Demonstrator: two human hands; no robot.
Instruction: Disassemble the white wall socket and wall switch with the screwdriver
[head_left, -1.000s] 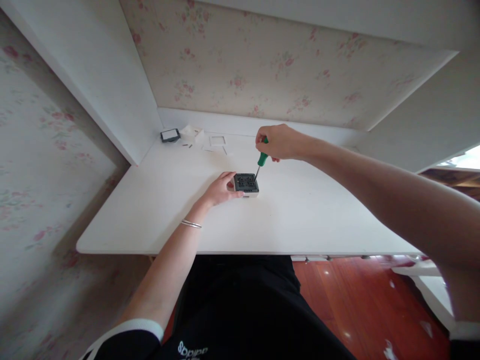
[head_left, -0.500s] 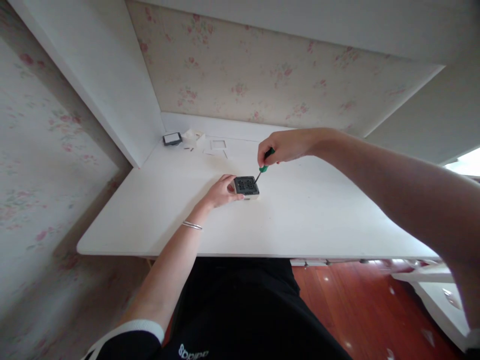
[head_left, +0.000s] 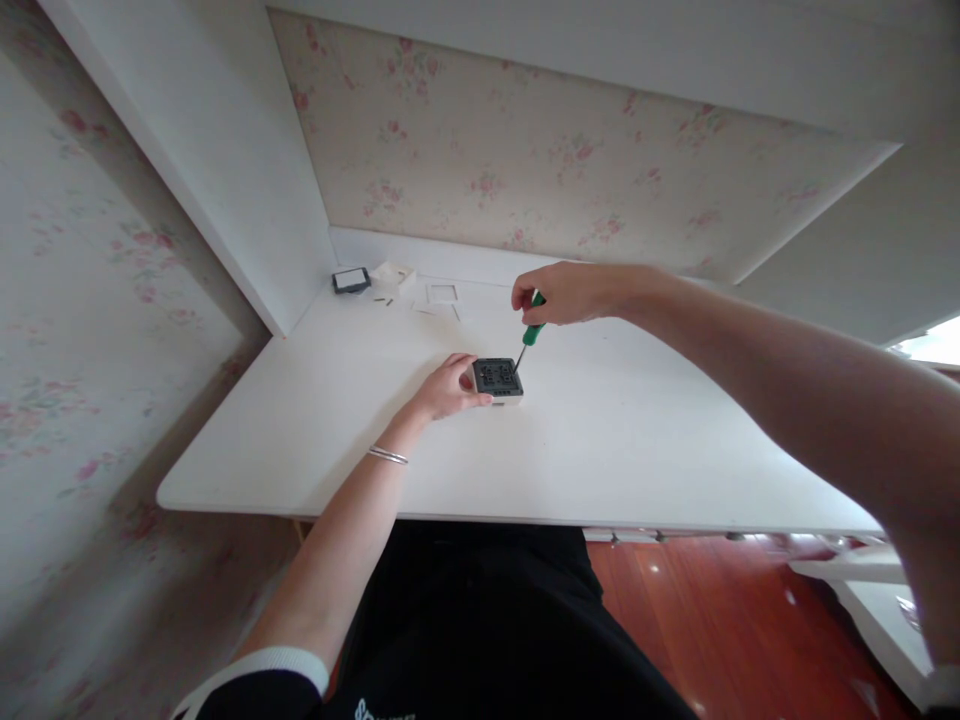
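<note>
A small box-shaped wall socket point(head_left: 498, 378), with a black top face and a white base, lies on the white table point(head_left: 600, 440). My left hand point(head_left: 450, 388) grips its left side, thumb at the near edge and fingers at the far corner. Above and to the right, my right hand point(head_left: 551, 293) holds a screwdriver point(head_left: 533, 333) with a green handle. The screwdriver is tilted, its shaft pointing down to the right part of the socket's black face. Whether the tip sits in a screw is too small to tell.
At the back left lie a dark-rimmed square piece point(head_left: 351, 280), a white box-like part point(head_left: 396, 276) and a thin white frame point(head_left: 442, 293). Small screws point(head_left: 383, 301) rest near them. A white side panel point(head_left: 195, 150) rises at the left, and the wall stands behind.
The fingers of my right hand have shifted on the screwdriver, and more of its green handle shows. My left hand keeps its grip on the socket. The whole view has shifted slightly.
</note>
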